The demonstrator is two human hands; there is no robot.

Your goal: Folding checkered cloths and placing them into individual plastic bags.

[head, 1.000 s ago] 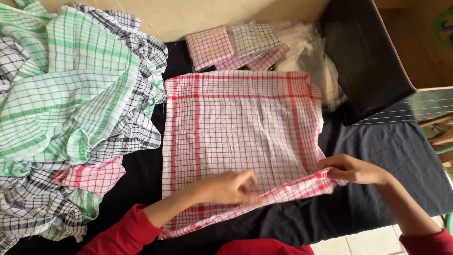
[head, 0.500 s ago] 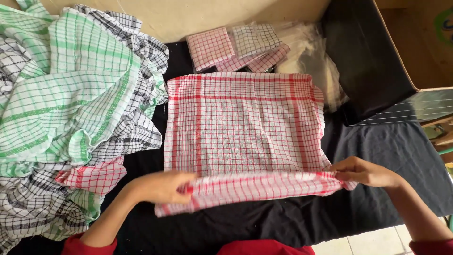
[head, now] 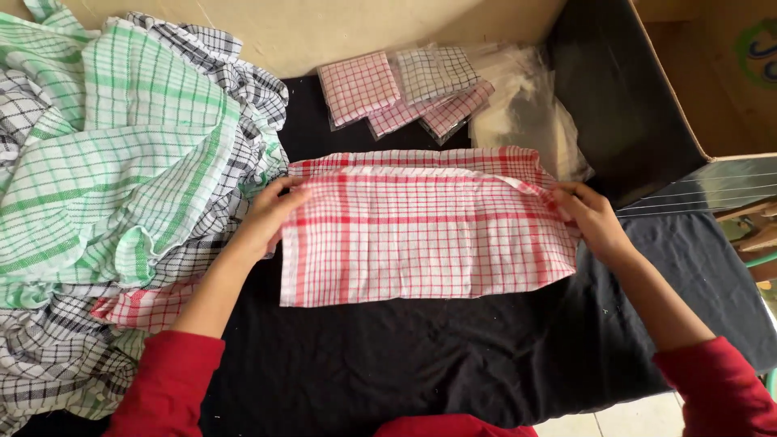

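Observation:
A red-and-white checked cloth (head: pixel 421 235) lies folded in half on a black sheet (head: pixel 405 356), its folded-over edge near the far edge. My left hand (head: pixel 271 214) pinches the cloth's upper left corner. My right hand (head: pixel 591 218) pinches the upper right corner. Both sleeves are red.
A loose heap of green, black and red checked cloths (head: pixel 121 186) fills the left side. Several small folded cloths in clear bags (head: pixel 405 93) lie at the back, beside a crumpled clear plastic bag (head: pixel 526 105). A dark box wall (head: pixel 623 97) stands at the right.
Both hands have carried the near edge of the red cloth away from me and laid it over the far half, so the cloth is now folded in half.

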